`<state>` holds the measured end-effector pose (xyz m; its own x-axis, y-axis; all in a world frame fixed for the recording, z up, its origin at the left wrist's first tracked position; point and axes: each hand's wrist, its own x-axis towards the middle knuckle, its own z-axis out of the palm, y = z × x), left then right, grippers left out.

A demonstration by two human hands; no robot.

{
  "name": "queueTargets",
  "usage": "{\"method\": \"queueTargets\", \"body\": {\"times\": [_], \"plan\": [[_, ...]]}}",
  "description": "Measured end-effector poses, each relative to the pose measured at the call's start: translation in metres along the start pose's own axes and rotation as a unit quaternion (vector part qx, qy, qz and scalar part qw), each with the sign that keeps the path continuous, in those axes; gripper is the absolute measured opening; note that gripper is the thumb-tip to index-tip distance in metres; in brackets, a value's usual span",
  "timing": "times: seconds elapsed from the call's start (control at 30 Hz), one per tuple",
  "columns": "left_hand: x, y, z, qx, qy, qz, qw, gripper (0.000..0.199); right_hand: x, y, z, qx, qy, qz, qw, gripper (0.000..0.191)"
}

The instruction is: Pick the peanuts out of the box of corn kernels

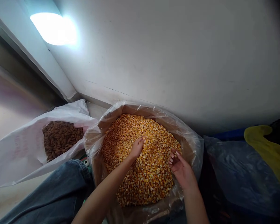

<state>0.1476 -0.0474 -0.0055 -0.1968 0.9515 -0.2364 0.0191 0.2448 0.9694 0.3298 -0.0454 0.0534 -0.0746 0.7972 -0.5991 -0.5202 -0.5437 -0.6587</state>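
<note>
A large clear plastic-lined sack (191, 149) stands in front of me, filled with yellow-orange corn kernels (144, 183). Over the middle of the heap is my left hand (137, 147), its fingers curled round some kernels and partly hidden. Just right of it, a patch of kernels is blurred by motion. My right hand (180, 168) hovers at the heap's right side, palm turned inward. Its fingers are apart and loosely bent, with nothing visible in them.
To the left, a white woven sack (21, 152) holds brown almond-like nuts (60, 140). My jeans-clad leg (53, 193) lies between the sacks. A pale wall (165, 62) rises behind. At right are a dark plastic bag (242, 174) and yellow cloth-like material (266, 149).
</note>
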Motion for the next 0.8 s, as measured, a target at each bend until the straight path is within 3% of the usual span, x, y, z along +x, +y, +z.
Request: {"method": "queueTargets", "body": {"times": [0.1, 0.17, 0.2, 0.27, 0.4, 0.5, 0.6, 0.8], "plan": [[-0.009, 0.014, 0.018, -0.007, -0.084, 0.066, 0.994, 0.034, -0.002, 0.000, 0.002, -0.002, 0.008, -0.010, 1.000, 0.027], [-0.006, 0.019, 0.018, 0.032, -0.108, 0.128, 0.985, 0.029, -0.002, 0.000, 0.002, -0.001, 0.007, -0.018, 1.000, 0.026], [0.000, 0.020, 0.013, 0.063, -0.095, 0.156, 0.981, 0.027, -0.002, 0.001, 0.002, -0.001, 0.005, -0.020, 1.000, 0.025], [0.018, 0.017, -0.006, 0.125, -0.008, 0.191, 0.974, 0.027, -0.003, 0.001, 0.001, 0.003, -0.002, -0.025, 1.000, 0.024], [0.062, -0.004, -0.063, 0.137, 0.165, 0.145, 0.966, 0.040, -0.003, 0.002, 0.000, 0.008, -0.006, -0.033, 0.999, 0.024], [0.078, -0.027, -0.094, 0.142, 0.218, 0.121, 0.958, 0.040, -0.003, 0.002, -0.001, 0.012, 0.000, -0.035, 0.999, 0.025], [0.080, -0.048, -0.101, 0.137, 0.217, 0.108, 0.960, 0.039, -0.002, 0.002, -0.001, 0.007, -0.003, -0.037, 0.999, 0.024], [0.079, -0.068, -0.091, 0.080, 0.204, 0.040, 0.975, 0.035, -0.002, 0.001, 0.000, 0.004, 0.002, -0.031, 0.999, 0.023]]}}
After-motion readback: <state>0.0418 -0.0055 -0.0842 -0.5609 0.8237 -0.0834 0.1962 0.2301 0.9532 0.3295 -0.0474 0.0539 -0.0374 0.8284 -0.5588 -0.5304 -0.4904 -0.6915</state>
